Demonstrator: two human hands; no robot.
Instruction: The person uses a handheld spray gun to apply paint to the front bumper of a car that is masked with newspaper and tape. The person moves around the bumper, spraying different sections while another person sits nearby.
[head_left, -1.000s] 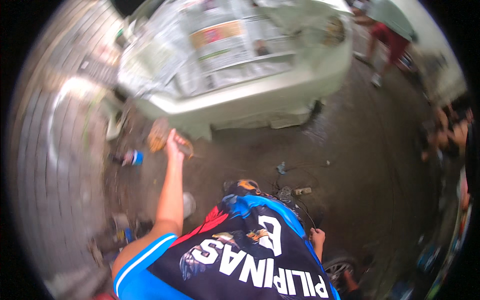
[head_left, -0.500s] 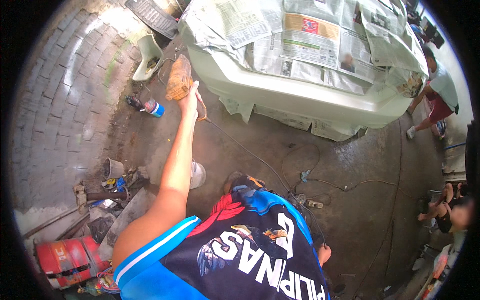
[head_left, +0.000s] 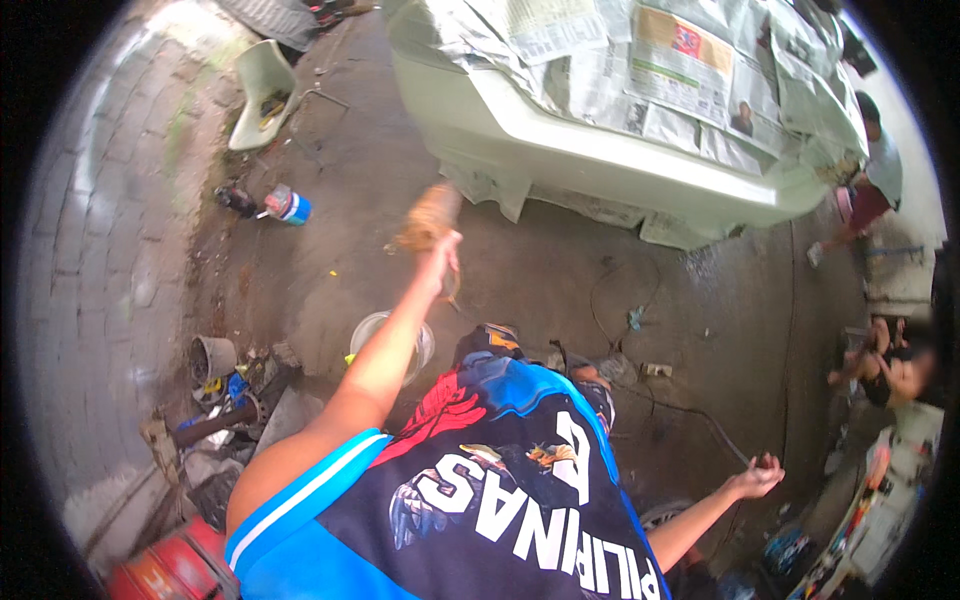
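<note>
My left hand (head_left: 440, 264) is wrapped round the handle of a dusty orange corded power tool (head_left: 430, 217), blurred by motion. It is held out in front of me, below the left corner of a pale car bumper (head_left: 620, 160). What kind of tool it is cannot be made out. On the right, my right hand (head_left: 757, 478) is closed, palm partly up, on a dark cord (head_left: 718, 430) that runs back across the floor toward my knees. Newspaper sheets (head_left: 683, 65) cover the car body above the bumper.
A pale bucket (head_left: 418, 350) stands beneath my left forearm. A plastic chair (head_left: 262, 95) and a blue-labelled container (head_left: 290, 206) stand at the left, near the block wall. Scrap and a red drum (head_left: 175, 570) lie lower left. People (head_left: 885, 155) are at the right edge.
My left hand has swung the tool right and nearer to me, away from the chair side. My right arm has stretched out to the right with the cord. The view has shifted.
</note>
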